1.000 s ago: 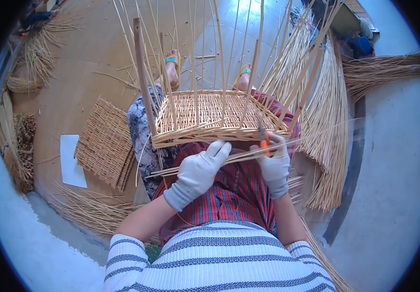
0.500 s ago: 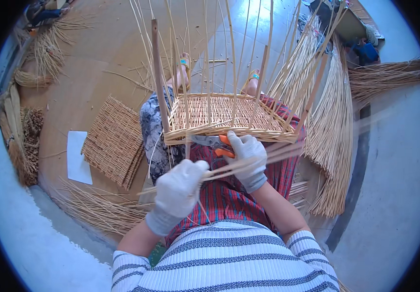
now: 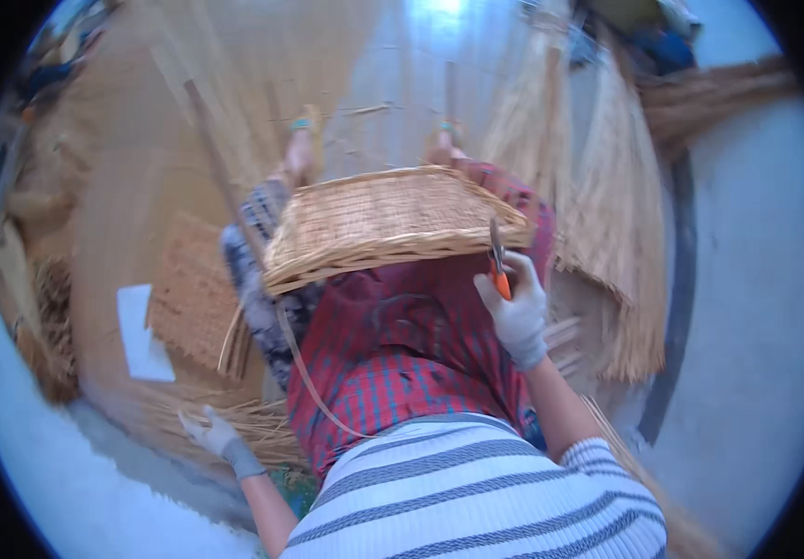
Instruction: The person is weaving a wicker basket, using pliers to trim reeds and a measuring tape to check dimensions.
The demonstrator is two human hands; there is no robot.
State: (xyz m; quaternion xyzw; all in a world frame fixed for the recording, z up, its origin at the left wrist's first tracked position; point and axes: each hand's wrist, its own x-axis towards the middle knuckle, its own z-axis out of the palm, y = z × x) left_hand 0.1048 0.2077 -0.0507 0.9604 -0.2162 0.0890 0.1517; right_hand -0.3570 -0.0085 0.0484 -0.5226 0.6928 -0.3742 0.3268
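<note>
Floor reeds [image 3: 262, 424]; left hand [image 3: 208, 431] now there

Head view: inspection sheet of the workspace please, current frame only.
Surface: pale floor; person sits with a red plaid cloth over the lap.
Job's things: half-woven wicker basket on the lap, uprights rising and blurred; orange-handled cutters at its right edge.
Clutter: woven mat and white sheet on the left; loose reeds by the left hand; reed bundles on the right.
Grippers: both gloved. Left hand down at the loose reeds, grip unclear. Right hand shut on the cutters.
Cables: nothing seen.
Surroundings: more reed bundles at top right, blurred; bare feet beyond the basket.
</note>
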